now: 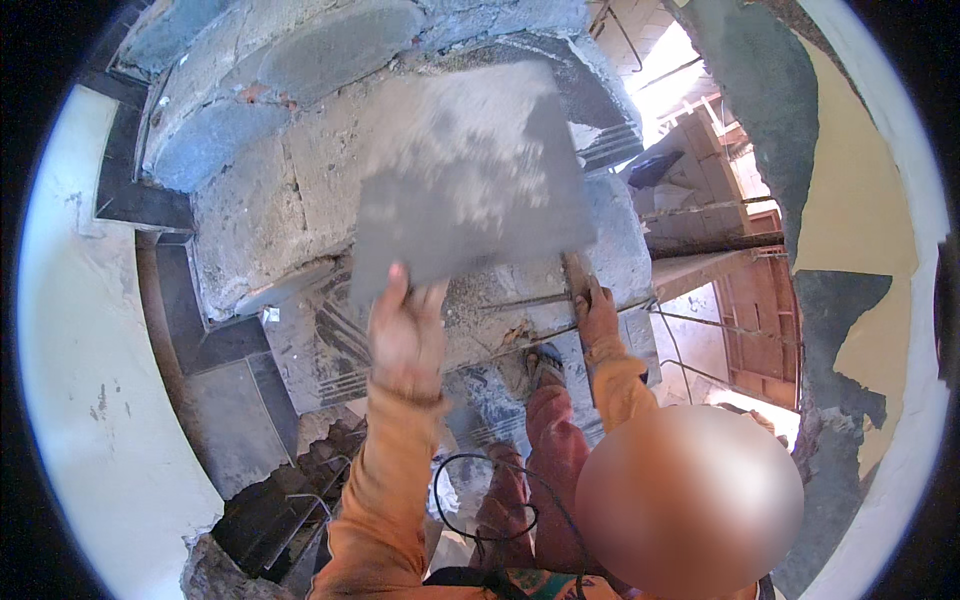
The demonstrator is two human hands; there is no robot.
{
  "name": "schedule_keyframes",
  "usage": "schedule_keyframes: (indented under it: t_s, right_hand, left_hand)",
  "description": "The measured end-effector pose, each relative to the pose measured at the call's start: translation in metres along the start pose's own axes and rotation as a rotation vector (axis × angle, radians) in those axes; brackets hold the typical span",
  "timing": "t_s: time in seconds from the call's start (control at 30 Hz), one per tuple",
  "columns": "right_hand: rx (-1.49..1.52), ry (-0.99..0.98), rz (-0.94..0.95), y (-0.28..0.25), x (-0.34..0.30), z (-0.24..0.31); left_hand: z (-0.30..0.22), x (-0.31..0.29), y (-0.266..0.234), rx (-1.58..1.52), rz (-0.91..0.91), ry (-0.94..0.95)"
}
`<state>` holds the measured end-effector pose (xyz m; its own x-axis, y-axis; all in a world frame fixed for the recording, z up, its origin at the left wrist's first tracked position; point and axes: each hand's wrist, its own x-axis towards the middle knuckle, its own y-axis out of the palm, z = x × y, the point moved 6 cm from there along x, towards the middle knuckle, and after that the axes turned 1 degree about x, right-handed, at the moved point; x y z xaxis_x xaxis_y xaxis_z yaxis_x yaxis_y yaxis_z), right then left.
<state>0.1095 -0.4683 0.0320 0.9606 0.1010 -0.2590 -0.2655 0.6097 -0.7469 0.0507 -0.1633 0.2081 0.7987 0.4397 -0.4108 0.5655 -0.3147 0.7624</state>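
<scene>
My left hand (pixel 408 330) grips the near edge of a large grey tile (pixel 480 190), its thumb up against the tile's edge and the other fingers partly hidden. Pale, dusty patches cover part of the tile's face, and it is slightly blurred by motion. Close to the tile's right corner, my right hand (pixel 598 315) is closed around a narrow brown strip (pixel 577 275) whose kind I cannot make out. Whether the strip touches the tile cannot be told. Beneath the tile lies a rough, bare concrete stair step (pixel 250 210).
Dark skirting tiles (pixel 215 345) follow the white wall on the left. A broken hole with metal bars (pixel 290 525) gapes at the lower left. Thin rods (pixel 715 325) cross the opening on the right. A black cable (pixel 437 490) loops by my legs. A blurred patch covers the lower right.
</scene>
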Motion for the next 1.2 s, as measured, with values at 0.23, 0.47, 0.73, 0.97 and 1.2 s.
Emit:
schedule_keyframes:
  t_s: [0.23,0.47,0.73,0.97,1.2]
  right_hand:
    - [0.036,-0.116,-0.152,-0.002,-0.039,0.019]
    - [0.037,-0.274,-0.112,-0.003,-0.047,0.049]
    - [0.133,-0.326,0.072,0.036,-0.017,0.103]
    - [-0.273,-0.497,-0.037,0.124,0.037,0.133]
    - [-0.269,-0.15,-0.119,0.138,0.079,0.14]
  left_hand:
    - [0.064,0.127,0.072,0.013,0.024,-0.026]
    - [0.103,0.175,0.055,0.398,-0.006,-0.054]
    - [0.081,0.063,0.087,0.003,-0.042,-0.152]
    - [0.059,-0.013,-0.143,1.474,-0.269,0.424]
    - [0.069,-0.048,-0.24,1.925,-0.364,0.359]
